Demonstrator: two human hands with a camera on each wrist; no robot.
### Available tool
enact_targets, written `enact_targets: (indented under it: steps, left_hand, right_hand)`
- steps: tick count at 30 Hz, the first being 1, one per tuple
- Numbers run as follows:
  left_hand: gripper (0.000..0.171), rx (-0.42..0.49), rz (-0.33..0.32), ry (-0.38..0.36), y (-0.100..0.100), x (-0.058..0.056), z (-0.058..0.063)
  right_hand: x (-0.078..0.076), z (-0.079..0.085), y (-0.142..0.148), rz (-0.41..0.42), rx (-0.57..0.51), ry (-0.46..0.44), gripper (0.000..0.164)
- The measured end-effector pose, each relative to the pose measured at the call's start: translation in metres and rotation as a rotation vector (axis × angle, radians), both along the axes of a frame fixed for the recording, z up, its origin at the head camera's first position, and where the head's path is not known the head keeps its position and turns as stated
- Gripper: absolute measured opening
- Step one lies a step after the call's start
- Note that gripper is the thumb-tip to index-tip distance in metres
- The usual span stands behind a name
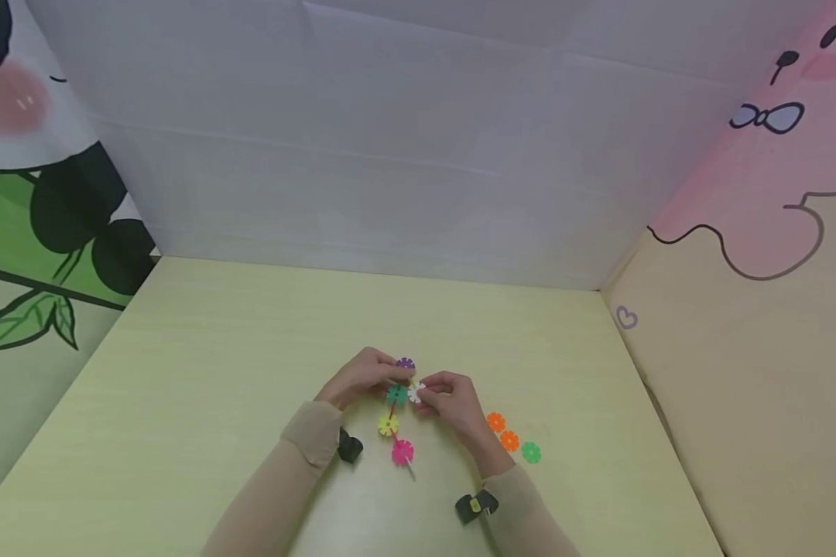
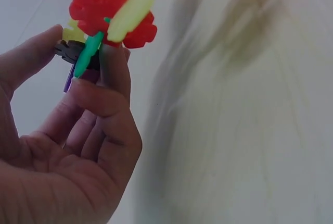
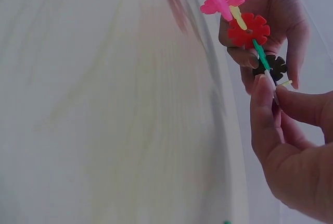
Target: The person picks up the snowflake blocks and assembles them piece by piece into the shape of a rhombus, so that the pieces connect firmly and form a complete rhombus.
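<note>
My left hand [image 1: 368, 374] grips the upper part of a chain of slotted snowflake discs. In the left wrist view its thumb and fingers pinch round a dark disc [image 2: 71, 51], with a green disc [image 2: 89, 54] and a red disc [image 2: 96, 10] linked on. From that hand the chain hangs toward me, with a teal disc [image 1: 396, 394], a yellow disc [image 1: 388, 425] and a pink disc [image 1: 402, 452]. My right hand [image 1: 457, 401] pinches a white snowflake disc [image 1: 414, 394] between thumb and fingertips, right at the dark disc. Beyond the left fingers shows a purple disc [image 1: 406, 363].
Two orange discs [image 1: 509, 441] and a light green disc [image 1: 531, 452] lie loose on the pale wooden table [image 1: 251, 325], just right of my right wrist. A white sheet wall [image 1: 362, 155] rises at the back, with printed panels on both sides.
</note>
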State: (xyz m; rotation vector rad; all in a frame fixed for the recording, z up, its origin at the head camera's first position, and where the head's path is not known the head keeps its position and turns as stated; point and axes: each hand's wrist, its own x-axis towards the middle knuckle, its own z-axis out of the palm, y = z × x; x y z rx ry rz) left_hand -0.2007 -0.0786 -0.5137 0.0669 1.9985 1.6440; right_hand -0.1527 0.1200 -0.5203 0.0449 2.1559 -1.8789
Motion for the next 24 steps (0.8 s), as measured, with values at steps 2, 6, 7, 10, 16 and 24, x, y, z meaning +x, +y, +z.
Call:
enact_targets:
  steps: [2,6,7,10,16,24]
  left_hand:
    - [0.033,0.002,-0.014,-0.003,0.0,-0.001,0.0]
    - [0.036,-0.001,-0.07,0.006,-0.002,-0.006,0.003]
    - [0.036,-0.01,-0.091,0.009,-0.003,-0.008,0.004]
    - [0.038,-0.065,-0.16,0.007,-0.004,-0.016,0.011]
    - [0.027,-0.203,-0.306,-0.045,0.001,-0.035,0.027]
    - [0.019,-0.346,-0.42,-0.07,0.012,-0.044,0.049]
  right_hand:
    - [0.001,0.002,0.001,0.006,-0.006,-0.002,0.018]
    - [0.003,0.011,0.002,0.034,-0.043,-0.002,0.019]
    - [0.004,0.013,0.002,0.042,-0.066,-0.008,0.02]
    - [0.005,0.017,0.003,0.07,-0.128,-0.014,0.021]
    - [0.012,0.029,0.004,0.114,-0.167,-0.002,0.024]
    - [0.011,0.031,0.002,0.115,-0.203,0.003,0.021]
